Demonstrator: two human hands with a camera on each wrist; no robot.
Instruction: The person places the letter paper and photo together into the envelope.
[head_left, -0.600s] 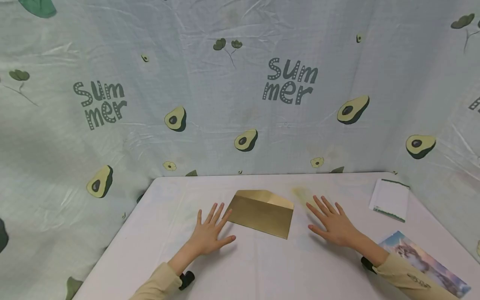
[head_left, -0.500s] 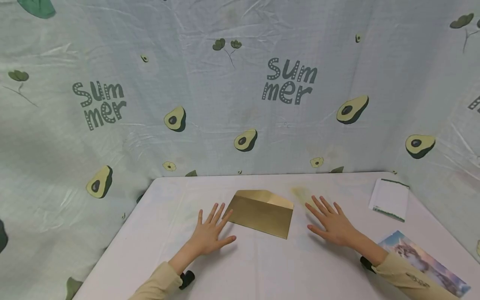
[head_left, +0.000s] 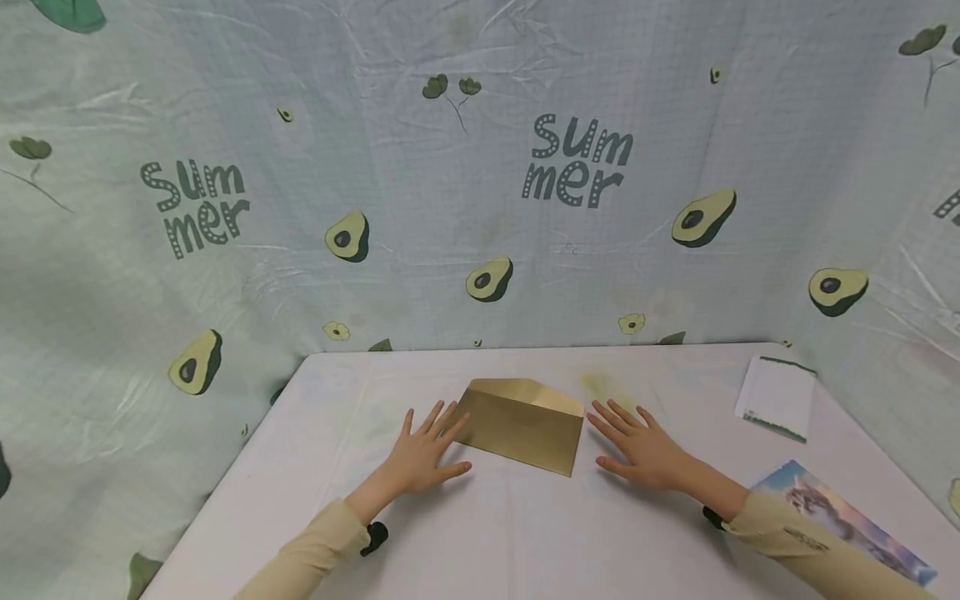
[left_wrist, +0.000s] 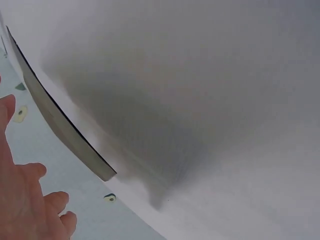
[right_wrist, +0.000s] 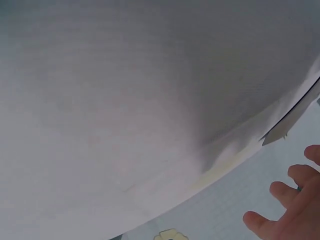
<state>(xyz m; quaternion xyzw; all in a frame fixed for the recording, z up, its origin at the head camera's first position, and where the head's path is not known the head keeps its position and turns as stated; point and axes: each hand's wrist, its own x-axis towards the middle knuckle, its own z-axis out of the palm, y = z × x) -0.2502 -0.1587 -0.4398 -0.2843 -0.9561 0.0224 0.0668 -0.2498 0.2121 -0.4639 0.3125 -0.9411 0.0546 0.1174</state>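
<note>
on the worktop [head_left: 525, 533] my left hand [head_left: 420, 457] and right hand [head_left: 637, 450] lie flat, fingers released, flanking the envelope [head_left: 521, 423] to square it.

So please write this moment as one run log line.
left hand: flat, fingertips at gold envelope | right hand: flat on table, beside envelope
</note>
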